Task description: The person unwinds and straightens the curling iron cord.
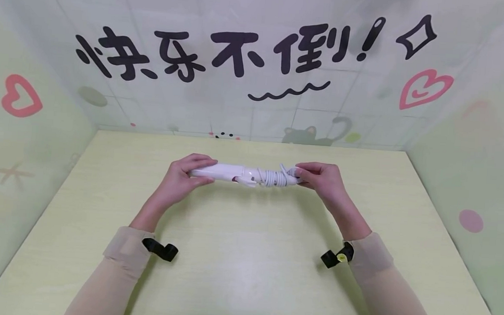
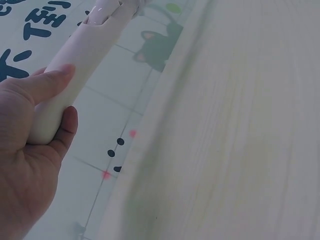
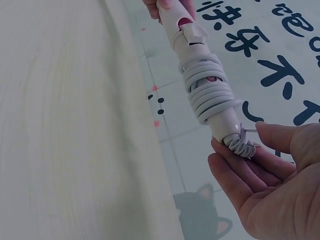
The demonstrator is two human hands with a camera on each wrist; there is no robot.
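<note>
A white, tube-shaped hair curling iron (image 1: pixel 227 172) is held level across both hands above the table. My left hand (image 1: pixel 180 178) grips its smooth, thick end, thumb on one side and fingers on the other, as the left wrist view shows. A grey-white power cord (image 3: pixel 207 87) winds in several tight loops round the narrower handle. Between the barrel and the coils a small lever (image 3: pixel 194 34) sticks out, with pink showing beside it. At the handle's end my right hand (image 1: pixel 326 182) pinches near the ribbed cord sleeve (image 3: pixel 239 146), where thin metal pins show by the thumb.
The pale wood-grain table (image 1: pixel 246 253) spreads under both arms. A printed backdrop (image 1: pixel 220 112) with dark lettering stands behind it, and patterned side panels (image 1: pixel 464 156) flank it. Black camera mounts (image 1: pixel 159 249) are on both wrists, over beige sleeves.
</note>
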